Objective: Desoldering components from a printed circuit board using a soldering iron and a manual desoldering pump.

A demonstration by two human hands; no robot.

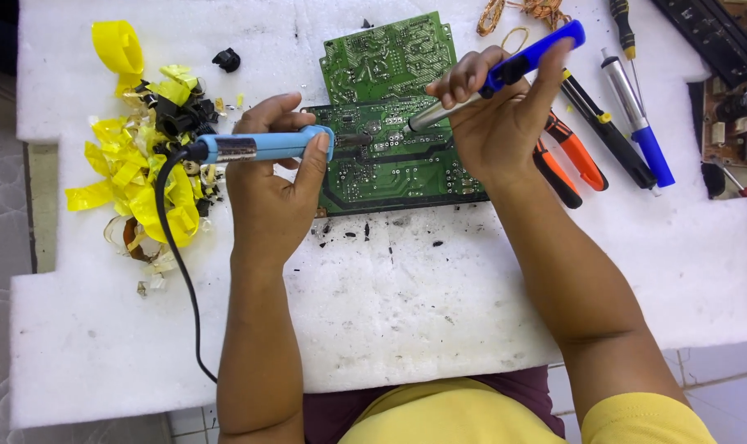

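- The left hand [267, 193] is wrapped around the light-blue handle of a soldering iron [262, 147], forefinger laid along the front of the grip; its metal tip reaches onto the green circuit board [390, 168], and its black cord [176, 263] trails back off the near edge.
- The right hand [497, 123] is closed on a desoldering pump [505, 70] with a blue plunger end and a metal barrel, held slantwise so that its nozzle comes down on the board right beside the iron's tip.
- The iron looks light and stiff, to be held only by the insulated handle, well back from the metal (presumably hot).
- The pump is also light and rigid; the barrel gives the grip, with the plunger end left free.
- The circuit board lies flat, solder side up, with a second green board [387, 56] just behind it. It seems thin, stiff and rather fragile, best taken by its edges.
- Both boards rest on a white foam sheet [390, 304] spread over the worktop: soft, slightly yielding, speckled with dark crumbs near the board.
- To the left is a heap of yellow tape scraps [143, 177] and small black parts.
- To the right lie orange-handled pliers [575, 156], a black tool and a blue-and-silver pump [636, 115]; a coil of copper wire [521, 12] sits at the far edge.
- Free foam remains only in front of the board.
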